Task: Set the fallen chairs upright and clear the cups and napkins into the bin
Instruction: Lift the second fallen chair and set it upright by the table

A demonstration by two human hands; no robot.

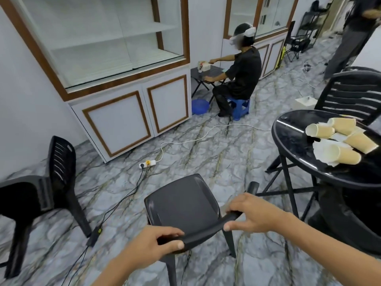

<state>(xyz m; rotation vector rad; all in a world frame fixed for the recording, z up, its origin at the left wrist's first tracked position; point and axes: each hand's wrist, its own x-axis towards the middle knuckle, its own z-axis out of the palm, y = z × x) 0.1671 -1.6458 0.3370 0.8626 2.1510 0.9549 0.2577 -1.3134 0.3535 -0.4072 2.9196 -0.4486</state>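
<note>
A black plastic chair (183, 205) stands in front of me, its seat facing up. My left hand (156, 241) and my right hand (250, 213) both grip the top rail of its backrest. A second black chair (59, 174) stands upright at the left. A third black chair (350, 96) stands behind the round black table (292, 141) at the right. On that table lie several tan paper cups (342, 154) on their sides, mixed with white napkins (321, 149).
A white power strip (147, 163) and cables cross the marble floor ahead. White display cabinets (127, 112) line the back wall. A seated person (239, 79) works at a small table; another person (350, 36) stands at the far right. A dark round bin (350, 219) sits under the table.
</note>
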